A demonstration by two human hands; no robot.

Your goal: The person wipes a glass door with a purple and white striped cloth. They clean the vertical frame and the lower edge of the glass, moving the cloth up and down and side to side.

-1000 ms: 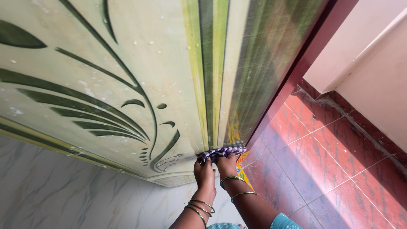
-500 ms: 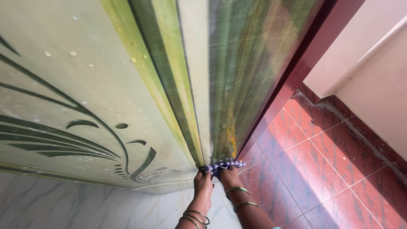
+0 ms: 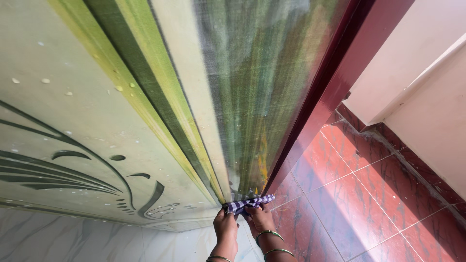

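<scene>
Left hand (image 3: pixel 225 228) and right hand (image 3: pixel 261 219) observed side by side at the foot of the green patterned door (image 3: pixel 160 97), both grips closed on a purple-and-white checked cloth (image 3: pixel 246 203). Cloth pressed against the door's bottom corner, bunched along its lower edge, just beside the dark red door frame (image 3: pixel 335 82). White marble floor (image 3: pixel 73 240) left of the door, red tiled floor (image 3: pixel 369 194) right of it

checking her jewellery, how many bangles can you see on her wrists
3: two green bangles on the right wrist, upper and lower, and one on the left wrist at the frame's bottom edge. More may be hidden below.
</scene>
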